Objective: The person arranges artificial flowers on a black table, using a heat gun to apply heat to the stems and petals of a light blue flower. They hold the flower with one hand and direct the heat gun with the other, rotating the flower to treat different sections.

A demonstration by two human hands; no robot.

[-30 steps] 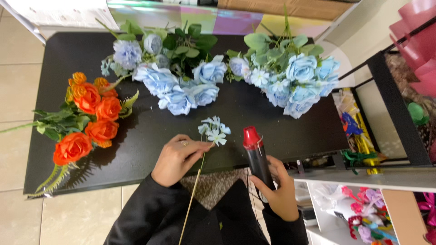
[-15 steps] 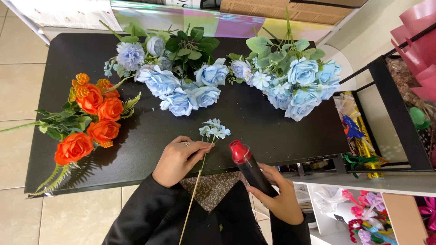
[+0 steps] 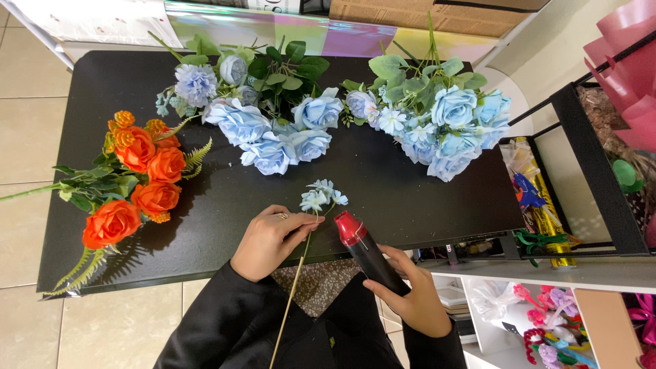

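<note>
The left hand (image 3: 270, 240) is closed around the long thin tan stem (image 3: 292, 295) of a small pale blue flower sprig (image 3: 320, 197). The fingers pinch the stem just under the little blooms. The sprig lies on the near part of the black surface (image 3: 410, 191), and its stem runs back off the near edge, over the person's black sleeves.

The right hand (image 3: 410, 294) is closed around a black tool with a red tip (image 3: 365, 249), shaped like a fat pen. The red tip points up and to the left, near the sprig but not touching it.

On the left side of the surface lies a bunch of orange roses with green leaves (image 3: 133, 181). At the far side, in the middle, lies a bunch of light blue roses with dark leaves (image 3: 273, 126). To the right of it lies another bunch of light blue roses with pale green leaves (image 3: 444, 119).

On the right stands a black metal rack (image 3: 588, 157). Below it sits a white shelf with coloured ribbons (image 3: 547, 314).
</note>
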